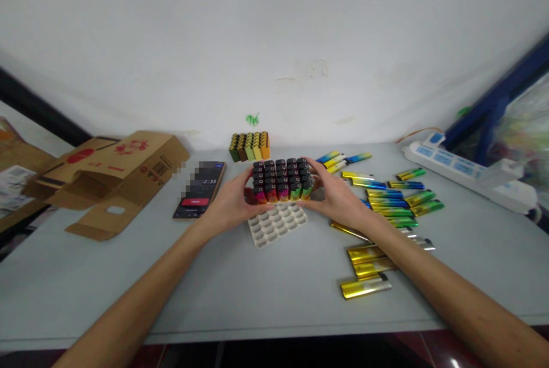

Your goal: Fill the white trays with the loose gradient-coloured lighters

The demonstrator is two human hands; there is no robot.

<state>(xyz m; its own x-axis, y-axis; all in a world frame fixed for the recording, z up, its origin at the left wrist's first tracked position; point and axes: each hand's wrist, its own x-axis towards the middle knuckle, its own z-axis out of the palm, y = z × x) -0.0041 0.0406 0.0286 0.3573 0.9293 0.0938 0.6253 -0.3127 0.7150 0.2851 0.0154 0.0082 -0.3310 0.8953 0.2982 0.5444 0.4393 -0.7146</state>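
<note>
A block of several colourful lighters with black caps (282,179) stands upright, held just above the table between both my hands. My left hand (234,199) grips its left side, fingers wrapped round. My right hand (334,196) presses its right side, thumb along the top edge. Under the block's near edge lies a white plastic tray (277,225) with rows of open cells. Whether the block touches the tray I cannot tell.
Loose metallic yellow, green and blue lighters (388,208) lie scattered on the right; gold ones (364,285) lie nearer me. A small row of lighters (250,146) stands by the wall. A phone (199,189) and an open cardboard box (111,176) are left; a power strip (467,176) right.
</note>
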